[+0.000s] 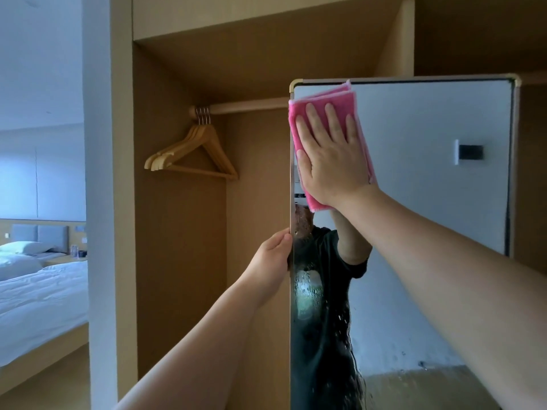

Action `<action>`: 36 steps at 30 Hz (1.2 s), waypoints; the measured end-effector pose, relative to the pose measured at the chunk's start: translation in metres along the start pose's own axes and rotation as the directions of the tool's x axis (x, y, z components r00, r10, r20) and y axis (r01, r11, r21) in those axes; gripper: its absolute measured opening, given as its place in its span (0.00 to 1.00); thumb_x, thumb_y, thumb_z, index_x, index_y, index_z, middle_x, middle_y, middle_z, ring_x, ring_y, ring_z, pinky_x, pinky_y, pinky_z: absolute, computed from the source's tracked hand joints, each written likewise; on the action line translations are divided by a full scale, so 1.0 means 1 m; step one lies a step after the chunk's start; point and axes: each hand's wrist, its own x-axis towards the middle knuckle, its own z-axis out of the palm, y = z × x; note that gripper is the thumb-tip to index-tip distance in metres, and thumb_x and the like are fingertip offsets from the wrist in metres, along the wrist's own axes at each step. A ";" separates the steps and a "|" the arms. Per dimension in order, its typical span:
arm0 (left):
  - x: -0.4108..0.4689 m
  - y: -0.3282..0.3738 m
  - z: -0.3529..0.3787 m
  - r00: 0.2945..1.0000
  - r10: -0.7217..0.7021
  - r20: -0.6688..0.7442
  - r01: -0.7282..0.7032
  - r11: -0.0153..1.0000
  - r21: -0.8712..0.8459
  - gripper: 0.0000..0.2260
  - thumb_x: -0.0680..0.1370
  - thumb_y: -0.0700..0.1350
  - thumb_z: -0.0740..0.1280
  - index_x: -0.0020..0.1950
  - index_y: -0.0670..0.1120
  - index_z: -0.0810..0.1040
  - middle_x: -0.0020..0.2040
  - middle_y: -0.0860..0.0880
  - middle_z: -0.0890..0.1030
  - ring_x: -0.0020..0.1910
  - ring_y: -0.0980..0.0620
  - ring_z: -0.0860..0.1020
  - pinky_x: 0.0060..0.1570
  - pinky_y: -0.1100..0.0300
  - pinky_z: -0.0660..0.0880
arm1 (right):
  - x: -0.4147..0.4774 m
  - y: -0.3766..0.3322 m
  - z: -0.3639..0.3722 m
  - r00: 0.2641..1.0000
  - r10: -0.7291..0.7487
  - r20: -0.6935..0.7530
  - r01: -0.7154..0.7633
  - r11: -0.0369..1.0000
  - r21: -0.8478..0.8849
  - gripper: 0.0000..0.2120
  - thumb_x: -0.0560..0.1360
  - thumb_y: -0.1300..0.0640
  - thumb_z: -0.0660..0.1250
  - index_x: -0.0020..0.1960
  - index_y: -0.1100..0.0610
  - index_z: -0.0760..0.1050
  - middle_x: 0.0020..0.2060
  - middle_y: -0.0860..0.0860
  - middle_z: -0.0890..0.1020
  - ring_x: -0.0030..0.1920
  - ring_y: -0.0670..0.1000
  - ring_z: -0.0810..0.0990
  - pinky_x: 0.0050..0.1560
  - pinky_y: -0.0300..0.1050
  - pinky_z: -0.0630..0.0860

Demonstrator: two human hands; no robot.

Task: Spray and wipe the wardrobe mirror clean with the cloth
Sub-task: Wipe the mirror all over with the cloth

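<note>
The right arm reaches up and forward, nearly straight, with the right hand (331, 161) laid flat on the pink cloth (300, 113). Its fingers (313, 119) are straight, slightly spread and point upward. The palm presses the folded cloth against the mirror (429, 187). Nothing is curled round the cloth; it is held only by this flat pressure. The cloth sits near the mirror's top left corner, and its upper edge shows just above the fingertips. Its lower end sticks out below the wrist.

The left arm rises from below at a slant. The left hand (273, 255) grips the mirror's left edge well below the right fingers. Its thumb lies along the near side of the edge, and its other fingers are hidden behind the edge.

Droplets (346, 321) and streaks cover the glass below the right hand, and the glass reflects the person's raised arm and dark shirt.

Left of the fingers, inside the wardrobe (177, 232), wooden hangers (195, 152) hang from a rail (245, 106). Far to the left is a bed (35, 300).
</note>
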 end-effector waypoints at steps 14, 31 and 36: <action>-0.009 0.007 0.000 1.000 -0.014 0.019 0.016 0.997 -0.081 0.16 0.84 0.45 0.52 0.61 0.50 0.78 0.52 0.45 0.84 0.51 0.45 0.82 0.49 0.50 0.78 | -0.113 -0.042 0.029 0.999 -0.025 0.030 0.022 0.997 0.079 0.27 0.83 0.46 0.41 0.79 0.56 0.49 0.78 0.58 0.57 0.77 0.63 0.52 0.76 0.63 0.47; -0.022 0.008 0.005 0.999 -0.009 -0.049 0.014 0.995 0.098 0.16 0.84 0.48 0.52 0.52 0.46 0.79 0.51 0.37 0.81 0.49 0.42 0.80 0.56 0.46 0.78 | -0.218 -0.064 0.040 0.997 -0.062 0.051 0.055 0.989 0.135 0.27 0.83 0.45 0.47 0.79 0.54 0.53 0.77 0.55 0.57 0.78 0.61 0.51 0.76 0.62 0.48; -0.026 0.008 0.009 0.996 0.048 -0.070 -0.032 0.976 0.216 0.16 0.84 0.49 0.52 0.57 0.44 0.77 0.50 0.38 0.80 0.51 0.38 0.79 0.56 0.40 0.76 | -0.213 -0.046 0.041 0.992 -0.124 0.032 0.120 0.988 0.101 0.28 0.82 0.45 0.48 0.79 0.53 0.52 0.78 0.55 0.57 0.78 0.60 0.51 0.76 0.62 0.49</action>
